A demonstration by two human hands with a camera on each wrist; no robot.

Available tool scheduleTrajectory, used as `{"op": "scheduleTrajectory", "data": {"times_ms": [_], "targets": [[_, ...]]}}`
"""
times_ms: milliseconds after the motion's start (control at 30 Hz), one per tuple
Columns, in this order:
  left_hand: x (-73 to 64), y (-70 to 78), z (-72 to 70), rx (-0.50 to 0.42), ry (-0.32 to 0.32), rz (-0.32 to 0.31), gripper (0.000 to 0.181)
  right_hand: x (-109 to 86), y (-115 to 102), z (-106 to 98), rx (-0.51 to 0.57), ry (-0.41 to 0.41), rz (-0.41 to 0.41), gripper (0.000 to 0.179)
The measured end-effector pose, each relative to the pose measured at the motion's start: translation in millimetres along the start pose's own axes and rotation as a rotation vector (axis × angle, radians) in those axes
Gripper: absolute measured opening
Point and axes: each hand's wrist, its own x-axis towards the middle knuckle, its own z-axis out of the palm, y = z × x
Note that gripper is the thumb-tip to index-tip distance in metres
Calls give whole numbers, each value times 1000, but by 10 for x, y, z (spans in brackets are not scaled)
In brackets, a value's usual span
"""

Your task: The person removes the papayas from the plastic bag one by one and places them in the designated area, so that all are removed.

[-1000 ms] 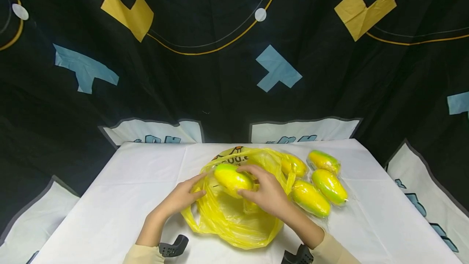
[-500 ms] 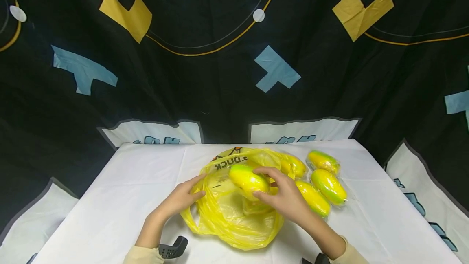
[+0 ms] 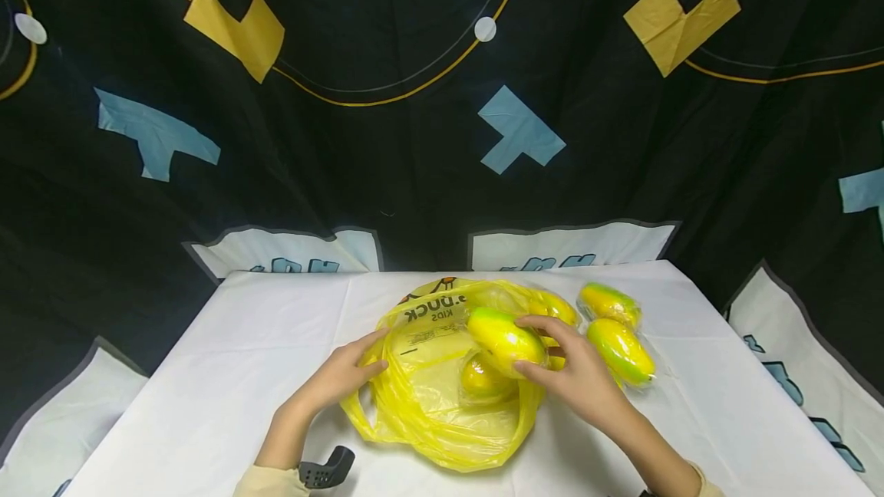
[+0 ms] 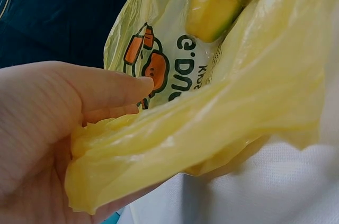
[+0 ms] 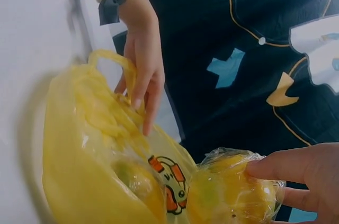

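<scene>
My right hand point(image 3: 576, 370) grips a yellow-green mango point(image 3: 500, 334) wrapped in clear film, held above the right side of a yellow plastic bag point(image 3: 442, 436). In the right wrist view, the thumb and fingers hold the wrapped mango point(image 5: 228, 189) from one side. My left hand point(image 3: 341, 374) is at the bag's left rim. The left wrist view has this hand point(image 4: 58, 107) pinching the bag's edge point(image 4: 201, 128) between thumb and fingers. Inside the bag's mouth lies another wrapped mango point(image 3: 483, 382). Printed duck lettering shows on the bag's inner wall.
Two wrapped mangoes, an upper one point(image 3: 611, 304) and a lower one point(image 3: 621, 351), lie on the white tablecloth point(image 3: 262, 320) right of the bag. Another mango point(image 3: 558, 307) is partly hidden by the bag's edge. A black curtain point(image 3: 387, 175) hangs behind the table.
My right hand has moved right with the mango, from over the bag's middle toward its right edge. The mango inside the bag has come into view. My left hand has stayed put.
</scene>
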Motion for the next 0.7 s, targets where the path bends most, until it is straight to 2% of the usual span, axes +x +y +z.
{"op": "scheduleTrajectory", "data": {"times_ms": [233, 700], "targets": [[-8, -14, 4, -3, 2, -7, 54, -57, 25, -108, 1, 39, 4, 51], [2, -9, -5, -13, -5, 0, 54, -147, 60, -322, -32, 92, 77, 50]]}}
